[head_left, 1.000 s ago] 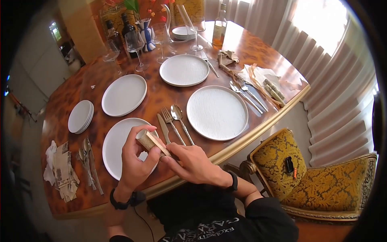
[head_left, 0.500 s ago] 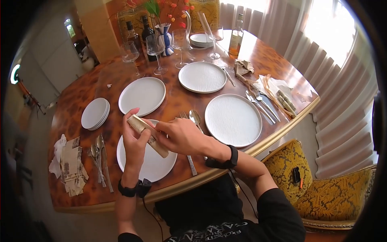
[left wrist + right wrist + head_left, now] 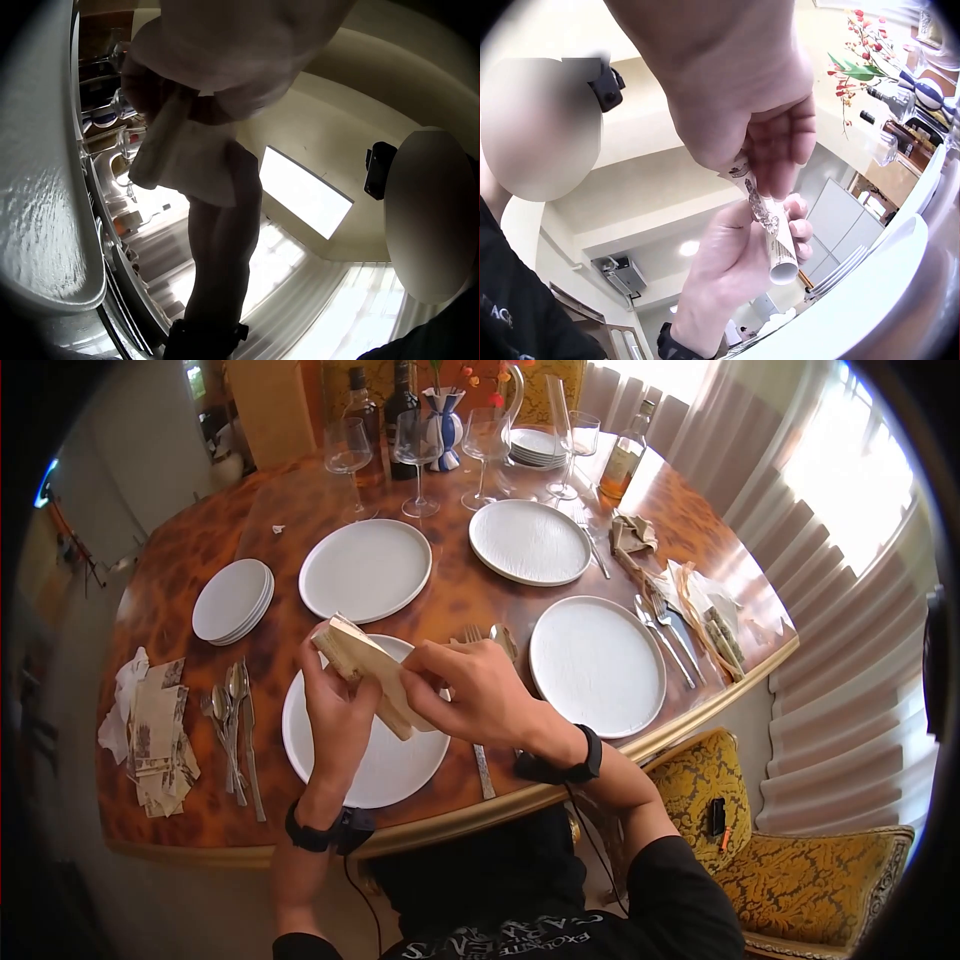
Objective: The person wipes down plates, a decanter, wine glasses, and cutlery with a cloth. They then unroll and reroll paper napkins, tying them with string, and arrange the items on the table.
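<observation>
A beige rolled napkin with dark print (image 3: 355, 658) is held over the nearest white plate (image 3: 305, 733). My left hand (image 3: 335, 705) grips the roll, thumb across its near side. My right hand (image 3: 470, 685) pinches the loose edge, and a flap of the napkin (image 3: 204, 169) stands out from the roll in the left wrist view. One round open end of the roll (image 3: 782, 259) points toward the plates in the right wrist view. Partly hidden behind my right hand are a fork (image 3: 484, 770) and a spoon (image 3: 503, 637).
More white plates (image 3: 365, 570) lie around, with a small plate stack (image 3: 232, 602) at left. Printed napkins (image 3: 160, 735) and cutlery (image 3: 245, 740) lie at the left edge. Wine glasses (image 3: 417, 445) and bottles (image 3: 625, 455) stand at the back. A tied napkin roll (image 3: 722, 640) lies right.
My right hand has gone from the roll's lower end to its side and drawn out the loose edge, so a flap now opens from it. The left hand keeps its grip.
</observation>
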### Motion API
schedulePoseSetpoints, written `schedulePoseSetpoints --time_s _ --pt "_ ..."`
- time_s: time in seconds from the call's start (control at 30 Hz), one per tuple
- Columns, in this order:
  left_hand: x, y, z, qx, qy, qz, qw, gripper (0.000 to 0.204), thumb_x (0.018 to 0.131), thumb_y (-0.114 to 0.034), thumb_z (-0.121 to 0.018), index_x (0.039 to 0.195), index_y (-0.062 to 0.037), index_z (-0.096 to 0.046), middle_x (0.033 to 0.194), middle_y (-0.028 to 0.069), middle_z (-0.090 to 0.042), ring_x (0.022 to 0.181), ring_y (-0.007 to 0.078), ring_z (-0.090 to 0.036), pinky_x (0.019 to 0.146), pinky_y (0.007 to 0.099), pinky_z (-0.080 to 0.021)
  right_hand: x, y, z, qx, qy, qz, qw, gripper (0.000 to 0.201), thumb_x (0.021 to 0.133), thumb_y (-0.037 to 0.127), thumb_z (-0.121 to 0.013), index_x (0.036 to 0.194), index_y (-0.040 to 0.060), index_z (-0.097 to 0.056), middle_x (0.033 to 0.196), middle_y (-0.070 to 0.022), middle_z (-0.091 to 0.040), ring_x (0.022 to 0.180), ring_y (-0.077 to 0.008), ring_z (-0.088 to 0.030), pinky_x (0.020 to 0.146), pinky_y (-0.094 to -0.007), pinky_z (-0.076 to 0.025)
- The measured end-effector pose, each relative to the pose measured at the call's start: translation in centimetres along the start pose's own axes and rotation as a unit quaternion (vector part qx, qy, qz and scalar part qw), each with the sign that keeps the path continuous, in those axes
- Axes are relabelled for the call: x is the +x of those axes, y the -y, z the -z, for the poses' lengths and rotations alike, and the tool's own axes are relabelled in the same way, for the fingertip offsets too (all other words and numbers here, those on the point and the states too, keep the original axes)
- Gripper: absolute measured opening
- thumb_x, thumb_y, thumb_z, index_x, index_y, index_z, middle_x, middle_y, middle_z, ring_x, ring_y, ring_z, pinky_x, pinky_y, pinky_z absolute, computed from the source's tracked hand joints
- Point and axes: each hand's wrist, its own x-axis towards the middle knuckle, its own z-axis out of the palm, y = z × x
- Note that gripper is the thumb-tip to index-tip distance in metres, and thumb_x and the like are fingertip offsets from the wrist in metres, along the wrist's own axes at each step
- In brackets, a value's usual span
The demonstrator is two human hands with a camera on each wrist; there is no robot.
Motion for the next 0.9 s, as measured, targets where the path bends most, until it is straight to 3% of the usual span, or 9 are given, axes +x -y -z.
schedulePoseSetpoints --time_s 0.23,0.37,0.5,0.57,0.63,0.7,0.77,0.83,0.9 --pt "1.2 -0.1 1.6 0.024 -0.04 -0.008 0.999 0.044 0.088 0.001 -0.058 0.13 -0.0006 -0.047 0.118 0.0065 -0.06 0.108 0.0128 -0.057 0.092 0.0284 -0.046 0.3 1.8 1.5 0.072 -0.042 -0.008 0.996 0.008 0.085 0.008 -0.062 0.085 0.0001 -0.061 0.068 -0.0137 -0.066 0.057 -0.0252 -0.066 0.053 -0.0328 -0.051" --pt "1.7 -1.0 2.0 -0.01 -0.084 -0.009 0.996 0.032 0.089 0.002 -0.055 0.12 0.0049 -0.05 0.11 0.0107 -0.063 0.1 0.012 -0.06 0.085 0.0267 -0.049 0.0 0.7 1.5 0.128 -0.094 -0.075 0.984 0.013 0.089 0.008 -0.061 0.082 -0.0031 -0.06 0.063 -0.0102 -0.061 0.053 -0.0128 -0.057 0.051 -0.0277 -0.046" --pt "2.3 -1.0 2.7 -0.036 -0.105 -0.055 0.992 0.025 0.091 0.001 -0.054 0.116 0.0059 -0.055 0.109 0.01 -0.065 0.097 0.0107 -0.06 0.084 0.026 -0.048 -0.7 -0.6 1.1 0.218 -0.098 -0.163 0.957 0.018 0.09 0.008 -0.06 0.078 -0.0044 -0.057 0.06 -0.0061 -0.059 0.054 -0.0062 -0.05 0.05 -0.024 -0.041" --pt "2.3 -0.7 3.4 -0.015 -0.097 -0.065 0.993 0.03 0.093 -0.002 -0.054 0.122 0.0069 -0.053 0.109 0.0091 -0.065 0.097 0.0106 -0.061 0.084 0.0263 -0.048 -1.2 -1.0 1.4 0.221 -0.042 -0.167 0.96 0.013 0.09 0.009 -0.06 0.085 -0.0035 -0.057 0.067 -0.005 -0.064 0.059 -0.0088 -0.058 0.056 -0.0247 -0.046" --pt "2.0 -1.9 3.0 0.079 -0.055 -0.114 0.989 0.035 0.095 -0.006 -0.056 0.128 0.006 -0.052 0.109 0.0083 -0.065 0.098 0.0101 -0.06 0.084 0.0274 -0.048 -1.4 -0.6 1.5 0.292 0.001 -0.15 0.945 0.018 0.09 0.009 -0.058 0.104 -0.001 -0.053 0.089 -0.0089 -0.069 0.076 -0.0151 -0.068 0.068 -0.0269 -0.051" --pt "1.4 -4.1 2.8 0.215 -0.006 -0.189 0.958 0.04 0.095 -0.009 -0.057 0.133 0.0016 -0.052 0.102 0.014 -0.068 0.089 0.0166 -0.066 0.078 0.0296 -0.051 -1.2 -0.3 2.5 0.326 -0.025 -0.122 0.937 0.052 0.091 0.027 -0.062 0.131 0.0027 -0.039 0.135 -0.0176 -0.052 0.114 -0.0267 -0.061 0.092 -0.0381 -0.049" --pt "0.2 -5.8 2.2 0.368 0.254 -0.156 0.881 0.049 0.092 -0.008 -0.06 0.138 0.0031 -0.048 0.111 0.0179 -0.066 0.083 0.0235 -0.068 0.076 0.0318 -0.052 -0.8 0.1 3.2 0.289 -0.064 -0.073 0.952 0.063 0.089 0.039 -0.064 0.135 0.0028 -0.039 0.14 -0.0162 -0.049 0.123 -0.0272 -0.055 0.098 -0.0428 -0.045" --pt "-1.0 -5.6 1.0 0.395 0.344 -0.137 0.841 0.052 0.086 -0.01 -0.067 0.133 0.0009 -0.048 0.093 0.019 -0.068 0.072 0.0327 -0.068 0.064 0.0369 -0.051 -0.4 0.9 3.9 0.153 -0.023 -0.041 0.987 0.054 0.086 0.039 -0.068 0.123 0.002 -0.053 0.129 -0.0137 -0.059 0.119 -0.0246 -0.058 0.095 -0.0421 -0.046" --pt "-2.0 -3.9 0.0 0.381 0.318 -0.142 0.857 0.049 0.085 -0.013 -0.069 0.127 -0.0028 -0.046 0.086 0.0165 -0.068 0.071 0.0336 -0.067 0.06 0.0394 -0.05 -0.4 1.0 4.0 0.128 0.119 -0.078 0.982 0.045 0.084 0.032 -0.073 0.113 0.0013 -0.058 0.114 -0.0135 -0.065 0.1 -0.0243 -0.066 0.082 -0.0371 -0.051"
